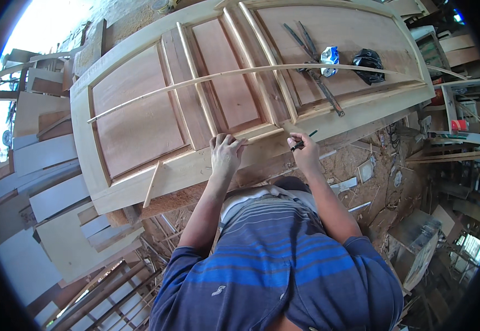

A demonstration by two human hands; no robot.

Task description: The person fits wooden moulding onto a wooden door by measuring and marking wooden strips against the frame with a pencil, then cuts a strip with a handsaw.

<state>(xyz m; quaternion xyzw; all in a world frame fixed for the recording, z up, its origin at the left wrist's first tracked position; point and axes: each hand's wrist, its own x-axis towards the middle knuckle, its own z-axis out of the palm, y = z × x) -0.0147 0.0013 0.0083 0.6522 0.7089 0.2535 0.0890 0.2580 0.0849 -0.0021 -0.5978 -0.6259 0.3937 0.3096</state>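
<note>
R hand (306, 155) grips a slim dark pen (297, 145) while L hand (226, 153), fingers curled, meets the left end of a short wood strip (264, 135) along the paneled door's (196, 172) near edge, pinch or press unclear. Strip is prob. light, stiff & apt to snap, best held mid-length btwn thumb & fingers. Door lies flat w/ a long batten (240, 71) & black plastic bag (367, 66) atop, in a workshop w/ stacked boards (58, 201) at left.
</note>
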